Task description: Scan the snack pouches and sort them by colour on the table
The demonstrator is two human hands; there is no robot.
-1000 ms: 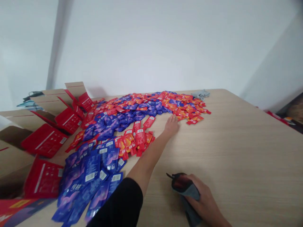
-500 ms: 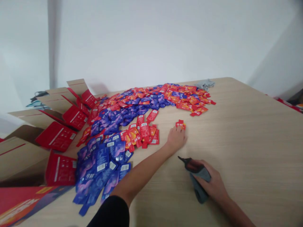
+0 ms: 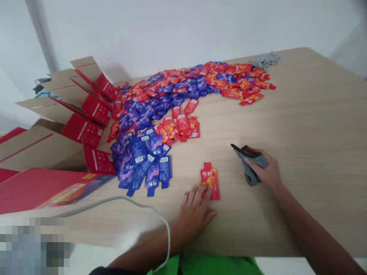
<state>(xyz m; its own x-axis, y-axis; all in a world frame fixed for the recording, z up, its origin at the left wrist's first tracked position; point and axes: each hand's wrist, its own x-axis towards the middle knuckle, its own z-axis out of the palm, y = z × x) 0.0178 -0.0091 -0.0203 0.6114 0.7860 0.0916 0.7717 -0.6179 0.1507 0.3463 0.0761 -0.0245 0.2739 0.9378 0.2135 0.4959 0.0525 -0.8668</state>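
Note:
In the head view, my left hand (image 3: 195, 208) lies near the table's front edge. Its fingers are stretched out, the tips resting on a flat red pouch (image 3: 208, 173) with orange fruit printed on it. To the right, my right hand (image 3: 268, 168) is closed around a grey and black handheld tool (image 3: 249, 162) with a dark pointed tip facing left; its exact kind is unclear. That tool is held apart from the pouch. Beyond my left hand lie overlapping blue pouches (image 3: 140, 158) and a small group of red pouches (image 3: 180, 124).
A long heap of mixed red and blue pouches (image 3: 169, 89) curves along the wall side. Opened red cartons (image 3: 86, 130) line the left. A grey cloth (image 3: 265, 61) lies at the far edge. A pale cable (image 3: 143, 206) crosses over my left forearm.
My left hand has drawn the red pouch back toward the table's front edge. My right hand still grips the tool. The camera view has tilted downward.

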